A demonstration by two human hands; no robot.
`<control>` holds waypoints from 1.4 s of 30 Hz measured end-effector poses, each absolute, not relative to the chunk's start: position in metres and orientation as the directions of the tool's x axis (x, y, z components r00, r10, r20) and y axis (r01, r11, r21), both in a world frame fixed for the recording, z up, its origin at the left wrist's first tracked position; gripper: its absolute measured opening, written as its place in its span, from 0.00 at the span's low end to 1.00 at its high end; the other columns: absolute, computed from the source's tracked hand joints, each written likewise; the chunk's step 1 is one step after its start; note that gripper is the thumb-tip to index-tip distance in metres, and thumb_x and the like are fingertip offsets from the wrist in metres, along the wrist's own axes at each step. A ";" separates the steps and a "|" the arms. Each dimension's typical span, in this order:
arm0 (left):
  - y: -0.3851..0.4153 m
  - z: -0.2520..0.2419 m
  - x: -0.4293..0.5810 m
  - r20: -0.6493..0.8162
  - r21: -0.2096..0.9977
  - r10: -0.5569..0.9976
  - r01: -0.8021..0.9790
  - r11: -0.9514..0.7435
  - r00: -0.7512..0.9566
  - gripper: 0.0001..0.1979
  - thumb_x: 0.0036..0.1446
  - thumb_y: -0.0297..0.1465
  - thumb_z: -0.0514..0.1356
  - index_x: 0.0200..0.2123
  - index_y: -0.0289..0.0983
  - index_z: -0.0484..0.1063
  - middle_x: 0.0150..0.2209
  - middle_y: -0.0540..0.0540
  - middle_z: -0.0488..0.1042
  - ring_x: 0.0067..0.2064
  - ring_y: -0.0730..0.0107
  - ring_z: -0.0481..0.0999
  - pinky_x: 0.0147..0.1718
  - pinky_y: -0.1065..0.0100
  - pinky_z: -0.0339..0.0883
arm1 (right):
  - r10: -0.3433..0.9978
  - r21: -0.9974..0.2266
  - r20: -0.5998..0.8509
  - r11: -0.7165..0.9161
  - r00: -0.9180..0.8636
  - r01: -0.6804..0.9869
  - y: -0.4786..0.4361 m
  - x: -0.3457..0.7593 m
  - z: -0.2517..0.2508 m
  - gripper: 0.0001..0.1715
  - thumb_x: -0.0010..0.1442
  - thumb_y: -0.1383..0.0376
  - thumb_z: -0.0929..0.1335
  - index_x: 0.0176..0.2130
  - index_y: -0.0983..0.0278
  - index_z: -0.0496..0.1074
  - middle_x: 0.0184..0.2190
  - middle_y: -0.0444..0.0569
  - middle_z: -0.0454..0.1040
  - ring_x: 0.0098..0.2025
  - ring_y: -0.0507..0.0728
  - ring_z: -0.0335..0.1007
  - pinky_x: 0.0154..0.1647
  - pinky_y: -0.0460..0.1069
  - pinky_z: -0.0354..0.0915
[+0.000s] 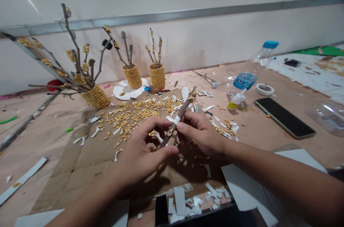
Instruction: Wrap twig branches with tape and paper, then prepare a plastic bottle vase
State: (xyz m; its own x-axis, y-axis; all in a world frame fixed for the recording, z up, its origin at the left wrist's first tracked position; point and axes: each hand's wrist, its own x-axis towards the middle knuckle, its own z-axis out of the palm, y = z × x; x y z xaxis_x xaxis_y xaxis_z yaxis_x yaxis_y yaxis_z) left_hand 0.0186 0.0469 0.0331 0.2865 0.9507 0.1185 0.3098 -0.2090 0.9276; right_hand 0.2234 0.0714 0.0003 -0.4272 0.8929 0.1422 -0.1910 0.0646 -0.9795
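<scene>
A short brown twig (183, 108) slants up to the right between my two hands, with corn kernels (193, 93) at its upper end. Around its middle runs a band of white paper (177, 119). My left hand (147, 150) curls about the lower part of the twig, fingers behind and thumb in front. With thumb and fingers, my right hand (200, 130) pinches the twig at the paper band. Beneath both hands lies a brown cardboard sheet (72, 162) strewn with loose corn kernels (134, 114) and white paper scraps.
Kernel-covered pots (96, 96) holding branches stand at the back left, one on a white plate (118, 91). To the right are a glue bottle (236, 101), a plastic bottle (247, 76), a tape roll (264, 89) and a phone (285, 116). Paper strips (179, 200) lie along the front edge.
</scene>
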 end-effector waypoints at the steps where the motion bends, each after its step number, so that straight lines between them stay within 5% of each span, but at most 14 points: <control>1: 0.046 0.033 0.019 0.154 0.905 0.947 0.345 -0.250 0.283 0.17 0.54 0.34 0.75 0.48 0.45 0.82 0.45 0.46 0.82 0.43 0.64 0.80 0.39 0.66 0.74 | 0.895 -0.978 0.145 0.066 -0.422 -0.196 0.072 0.223 0.000 0.24 0.65 0.46 0.73 0.37 0.63 0.71 0.27 0.41 0.69 0.27 0.50 0.67 0.27 0.46 0.66; 11: 0.044 0.043 0.025 0.232 0.935 0.957 0.231 -0.270 0.177 0.07 0.56 0.29 0.73 0.38 0.40 0.80 0.33 0.50 0.83 0.33 0.71 0.81 0.35 0.71 0.76 | 0.867 -0.963 0.199 0.086 -0.456 -0.255 0.071 0.221 -0.003 0.21 0.68 0.48 0.72 0.42 0.63 0.74 0.27 0.43 0.75 0.28 0.51 0.71 0.31 0.48 0.69; 23: 0.047 0.045 0.030 -0.038 0.999 0.967 -0.027 0.047 0.253 0.05 0.56 0.30 0.74 0.36 0.38 0.83 0.28 0.50 0.82 0.26 0.76 0.79 0.25 0.77 0.73 | 0.874 -0.926 0.311 0.191 -0.372 -0.326 0.069 0.220 -0.002 0.15 0.68 0.53 0.73 0.41 0.63 0.75 0.30 0.44 0.75 0.30 0.51 0.70 0.31 0.47 0.69; 31: 0.050 0.045 0.029 -0.237 0.960 0.881 -0.040 0.277 0.408 0.12 0.60 0.38 0.70 0.36 0.34 0.78 0.28 0.47 0.80 0.26 0.74 0.78 0.24 0.75 0.73 | 0.877 -0.934 0.350 0.300 -0.331 -0.194 0.070 0.222 -0.002 0.16 0.68 0.53 0.72 0.42 0.63 0.71 0.33 0.45 0.74 0.33 0.52 0.70 0.35 0.48 0.69; 42: 0.045 0.030 0.027 -0.232 0.959 0.844 -0.031 0.281 0.484 0.19 0.66 0.47 0.62 0.34 0.37 0.69 0.25 0.55 0.63 0.23 0.80 0.58 0.20 0.77 0.52 | 0.843 -0.910 0.383 0.415 -0.379 0.002 0.072 0.227 0.002 0.14 0.70 0.59 0.70 0.34 0.63 0.71 0.28 0.43 0.76 0.30 0.52 0.70 0.34 0.48 0.66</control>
